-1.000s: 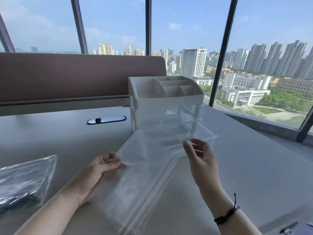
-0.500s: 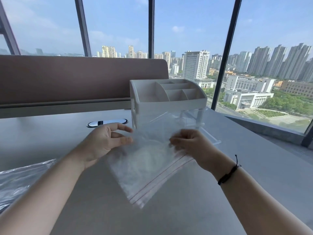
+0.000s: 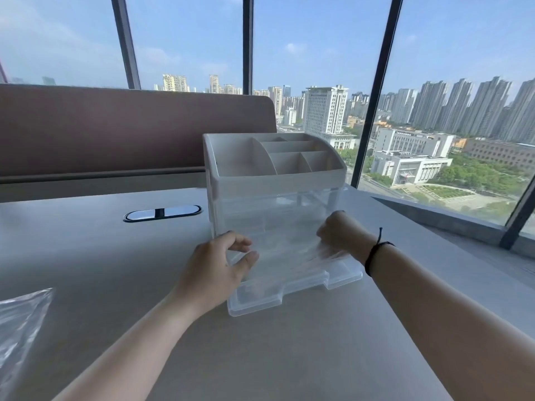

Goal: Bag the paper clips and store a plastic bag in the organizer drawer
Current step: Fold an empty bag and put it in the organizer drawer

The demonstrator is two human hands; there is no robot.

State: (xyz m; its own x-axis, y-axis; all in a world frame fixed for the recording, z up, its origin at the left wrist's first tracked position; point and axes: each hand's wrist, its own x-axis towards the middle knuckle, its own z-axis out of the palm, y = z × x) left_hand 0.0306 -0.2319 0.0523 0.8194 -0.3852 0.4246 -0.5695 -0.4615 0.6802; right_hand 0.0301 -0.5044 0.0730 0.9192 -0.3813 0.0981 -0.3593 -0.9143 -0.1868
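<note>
- Head view: a white desk organizer [image 3: 275,169] stood on the grey table [image 3: 289,357], with its clear bottom drawer [image 3: 295,290] pulled out toward the person.
- The plastic bag [image 3: 286,250], clear and hard to make out, hung over the open drawer in front of the organizer, stretched between the two hands.
- The left hand [image 3: 220,270] was at the organizer's front left corner, its thumb and fingers pinched on the bag's left edge.
- The right hand [image 3: 341,233] was at the organizer's front right, curled into a closed fist gripping the bag's right edge; a black band circled that wrist.
- A crumpled pile of clear bags [image 3: 20,322] lay well to the left of the organizer, at the table's edge.
- A cable grommet [image 3: 163,213] sat in the table just left of the organizer.
</note>
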